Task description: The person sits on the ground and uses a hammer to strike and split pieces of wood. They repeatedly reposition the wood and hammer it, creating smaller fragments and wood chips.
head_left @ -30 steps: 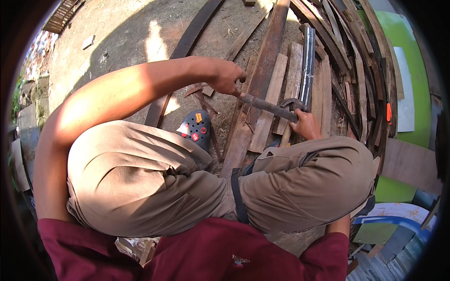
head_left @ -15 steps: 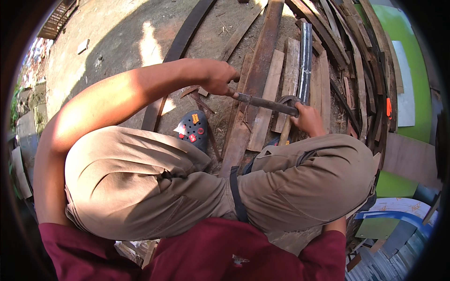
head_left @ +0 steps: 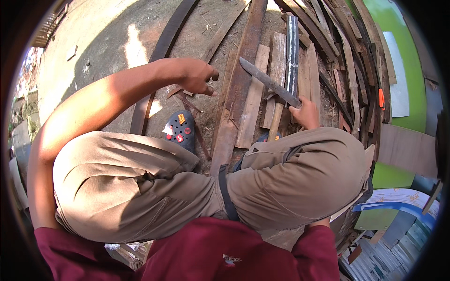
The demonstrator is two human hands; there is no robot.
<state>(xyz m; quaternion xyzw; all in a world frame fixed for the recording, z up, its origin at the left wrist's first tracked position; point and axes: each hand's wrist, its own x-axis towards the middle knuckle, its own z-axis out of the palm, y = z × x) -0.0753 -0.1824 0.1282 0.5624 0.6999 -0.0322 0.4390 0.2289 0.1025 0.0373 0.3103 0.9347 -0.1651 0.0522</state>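
My right hand (head_left: 307, 113) is wrapped round the near end of a machete (head_left: 268, 81), whose dark, worn blade slants up and left over the planks. My left hand (head_left: 199, 78) hangs empty to the left of the blade's tip, its fingers loosely bent and apart. Below the blade runs a long dark wooden beam (head_left: 243, 70), lying lengthwise between my feet. Beside it is a pale short board (head_left: 253, 96). Under the machete, close to my right hand, a light wooden handle (head_left: 275, 122) shows; the blade partly covers its upper end.
Several loose planks (head_left: 344, 61) are heaped at the right, with an orange-handled tool (head_left: 381, 99) among them. A black metal bar (head_left: 291, 51) lies on boards ahead. My left clog (head_left: 180, 129) rests on the ground near wood scraps. A dark curved beam (head_left: 161, 51) lies farther left.
My left hand has come off the machete's far end and moved left. The blade has turned, its tip now pointing farther up and away, still in my right hand.
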